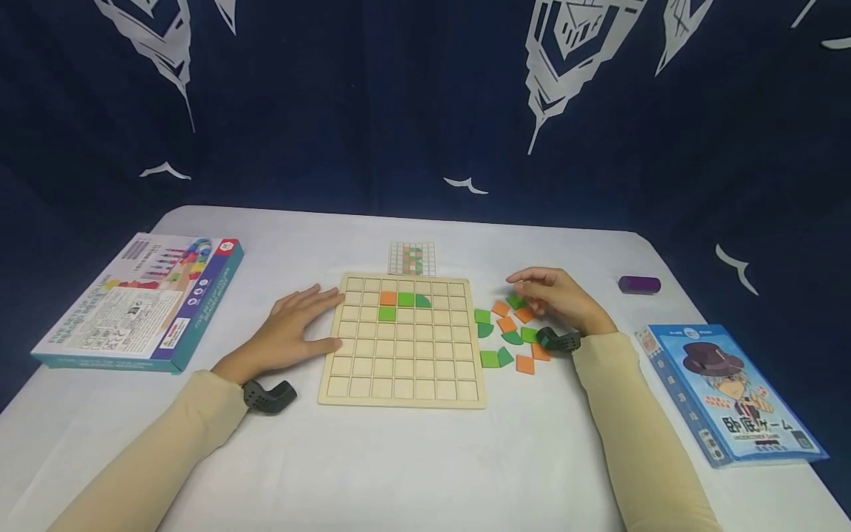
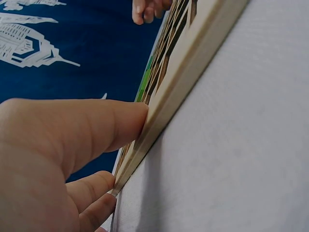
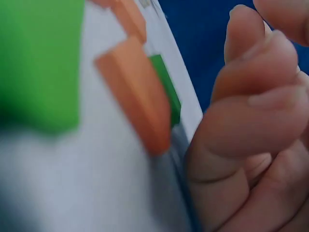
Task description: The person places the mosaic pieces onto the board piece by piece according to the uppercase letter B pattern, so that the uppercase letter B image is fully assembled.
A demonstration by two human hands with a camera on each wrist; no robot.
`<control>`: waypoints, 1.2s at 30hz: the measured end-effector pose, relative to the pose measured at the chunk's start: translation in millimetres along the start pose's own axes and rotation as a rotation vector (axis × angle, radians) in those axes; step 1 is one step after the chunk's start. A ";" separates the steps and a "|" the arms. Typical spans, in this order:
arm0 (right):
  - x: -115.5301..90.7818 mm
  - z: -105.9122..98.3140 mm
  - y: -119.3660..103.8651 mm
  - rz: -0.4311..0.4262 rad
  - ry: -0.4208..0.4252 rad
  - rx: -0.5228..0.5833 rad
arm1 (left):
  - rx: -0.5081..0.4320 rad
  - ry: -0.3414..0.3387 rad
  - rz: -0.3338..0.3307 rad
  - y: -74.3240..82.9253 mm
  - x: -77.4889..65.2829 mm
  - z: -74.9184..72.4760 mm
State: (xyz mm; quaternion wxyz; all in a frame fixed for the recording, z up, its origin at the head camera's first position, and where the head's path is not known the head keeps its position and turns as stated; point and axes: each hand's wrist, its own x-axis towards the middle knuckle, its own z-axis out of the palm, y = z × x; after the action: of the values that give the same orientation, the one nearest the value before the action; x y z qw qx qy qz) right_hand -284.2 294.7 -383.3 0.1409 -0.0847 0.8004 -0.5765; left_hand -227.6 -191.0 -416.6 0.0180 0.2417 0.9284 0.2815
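A wooden grid board (image 1: 382, 369) lies flat on the white table. In its upper cells sit an orange square (image 1: 388, 298), a dark green quarter-circle (image 1: 422, 301) and two light green squares (image 1: 406, 299). My left hand (image 1: 289, 330) is spread at the board's left side, its thumb (image 2: 120, 121) and fingertips touching the edge. Loose orange and green pieces (image 1: 525, 364) lie scattered to the right of the board. Over the far part of them hovers my right hand (image 1: 552, 295), fingers loosely bent. In the right wrist view an orange piece (image 3: 135, 92) lies beside those fingers (image 3: 251, 121), and nothing shows between them.
A small printed pattern card (image 1: 412, 258) lies just behind the board. At the left stands a flat teal-edged box (image 1: 139, 303); at the right are a blue game box (image 1: 731, 391) and a purple cylinder (image 1: 640, 284). A dark blue patterned curtain (image 1: 372, 111) hangs behind the table.
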 end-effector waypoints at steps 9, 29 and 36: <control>-0.1 -1.9 5.2 -0.002 -0.014 0.033 | 0.000 -0.004 0.003 2.7 -0.6 -2.3; 6.9 6.6 1.6 -0.026 -0.130 -0.269 | -0.002 0.000 0.006 1.2 -0.7 -1.4; 8.5 10.2 -2.0 -0.046 -0.145 -0.333 | -0.004 -0.001 0.006 0.8 0.0 -1.2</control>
State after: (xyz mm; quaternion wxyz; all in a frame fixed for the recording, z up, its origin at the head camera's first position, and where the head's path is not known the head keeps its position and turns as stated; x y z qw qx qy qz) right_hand -289.0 282.4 -385.5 0.1690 -0.1661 0.8704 -0.4316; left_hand -227.5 -190.9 -415.1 0.0182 0.2449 0.9272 0.2830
